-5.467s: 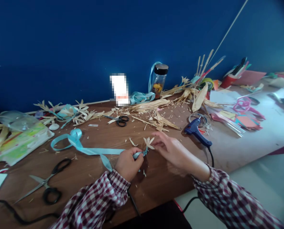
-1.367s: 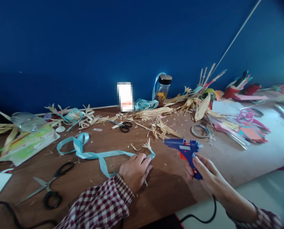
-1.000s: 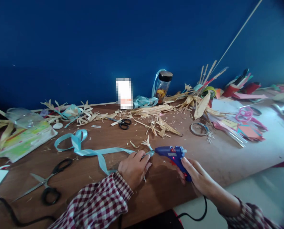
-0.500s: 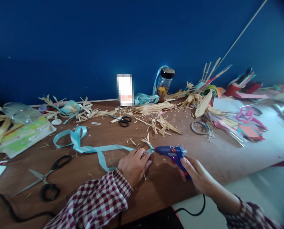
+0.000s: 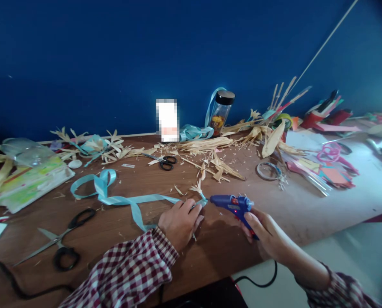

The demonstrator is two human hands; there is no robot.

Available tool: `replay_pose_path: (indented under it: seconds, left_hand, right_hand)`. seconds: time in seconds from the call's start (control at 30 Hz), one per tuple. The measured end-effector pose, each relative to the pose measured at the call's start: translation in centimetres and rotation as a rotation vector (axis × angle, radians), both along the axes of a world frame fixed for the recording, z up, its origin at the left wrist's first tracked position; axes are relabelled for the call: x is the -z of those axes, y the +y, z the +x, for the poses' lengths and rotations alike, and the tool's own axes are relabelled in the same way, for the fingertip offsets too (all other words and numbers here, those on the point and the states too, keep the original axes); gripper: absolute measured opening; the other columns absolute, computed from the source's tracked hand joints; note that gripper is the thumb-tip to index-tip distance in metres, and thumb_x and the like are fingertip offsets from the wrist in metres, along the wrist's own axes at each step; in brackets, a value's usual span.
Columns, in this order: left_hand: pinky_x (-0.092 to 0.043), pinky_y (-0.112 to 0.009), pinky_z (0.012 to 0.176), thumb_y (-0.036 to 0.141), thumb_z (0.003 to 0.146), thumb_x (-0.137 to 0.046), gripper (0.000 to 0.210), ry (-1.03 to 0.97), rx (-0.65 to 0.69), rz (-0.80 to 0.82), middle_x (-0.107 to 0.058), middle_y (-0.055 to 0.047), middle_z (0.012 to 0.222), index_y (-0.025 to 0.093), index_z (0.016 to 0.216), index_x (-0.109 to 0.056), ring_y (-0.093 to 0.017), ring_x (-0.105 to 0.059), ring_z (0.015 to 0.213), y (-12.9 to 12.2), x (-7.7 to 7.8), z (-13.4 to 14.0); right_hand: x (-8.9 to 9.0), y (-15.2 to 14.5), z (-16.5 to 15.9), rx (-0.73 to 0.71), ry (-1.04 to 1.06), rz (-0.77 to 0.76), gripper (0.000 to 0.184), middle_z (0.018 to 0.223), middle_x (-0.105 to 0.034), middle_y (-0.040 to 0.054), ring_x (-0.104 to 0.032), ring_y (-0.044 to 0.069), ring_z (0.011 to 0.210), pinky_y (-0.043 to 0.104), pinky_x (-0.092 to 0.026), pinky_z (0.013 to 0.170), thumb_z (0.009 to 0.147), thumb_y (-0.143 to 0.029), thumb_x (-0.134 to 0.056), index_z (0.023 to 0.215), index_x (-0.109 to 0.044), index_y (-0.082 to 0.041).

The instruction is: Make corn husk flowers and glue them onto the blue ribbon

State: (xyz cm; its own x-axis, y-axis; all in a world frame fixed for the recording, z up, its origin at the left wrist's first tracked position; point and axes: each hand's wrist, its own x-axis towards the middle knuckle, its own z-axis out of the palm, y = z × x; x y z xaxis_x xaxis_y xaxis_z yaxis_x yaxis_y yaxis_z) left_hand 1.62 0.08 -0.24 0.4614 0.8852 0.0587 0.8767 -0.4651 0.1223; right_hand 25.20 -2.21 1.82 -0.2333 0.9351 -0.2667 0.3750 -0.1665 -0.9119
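Note:
My right hand [image 5: 261,229] is wrapped round the handle of a blue hot glue gun [image 5: 234,206], its small red light lit. The gun's nozzle points left and stands slightly apart from a small pale husk flower [image 5: 197,187]. Light-blue ribbon [image 5: 152,198] runs from a loop at left to my left hand [image 5: 180,222], whose fingers are closed and pinch the ribbon near the flower's base. What lies under those fingers is partly hidden. Large open scissors [image 5: 61,239] with black handles rest on the table to the left of my left sleeve.
Smaller scissors [image 5: 167,162], dried husk strips [image 5: 207,144] and scraps lie towards the wall. A jar with a black lid [image 5: 222,113] stands behind them. A roll of tape [image 5: 268,171] is at right. Black cables [image 5: 14,280] cross the front.
The glue gun in my right hand has drawn slightly to the right, so its nozzle is now apart from the ribbon end. My left hand has stayed put.

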Motion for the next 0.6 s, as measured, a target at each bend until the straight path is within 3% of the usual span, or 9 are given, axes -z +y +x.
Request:
replay_pose_path:
  seconds: [0.37,0.6]
  left_hand:
    - [-0.043,-0.027,0.058,0.038,0.092,-0.038,0.026,0.001,0.004,0.009,-0.061,0.0,0.104,0.028,0.107,-0.057,-0.018,-0.057,0.086,0.01,0.17,-0.03]
    - [-0.042,-0.026,0.057,0.038,0.091,-0.039,0.026,0.0,0.014,0.009,-0.06,-0.002,0.104,0.028,0.109,-0.056,-0.017,-0.057,0.085,0.01,0.04,-0.04]
  right_hand:
    - [-0.03,0.0,0.32,-0.044,-0.056,0.015,0.039,0.056,-0.046,-0.0025,-0.043,0.01,0.048,0.023,-0.037,0.048,0.092,-0.048,-0.031,0.073,-0.045,-0.018]
    - [0.54,0.06,0.12,-0.02,-0.021,-0.051,0.039,0.057,-0.046,-0.003,-0.044,0.01,0.047,0.022,-0.037,0.046,0.09,-0.052,-0.033,0.077,-0.045,-0.017]
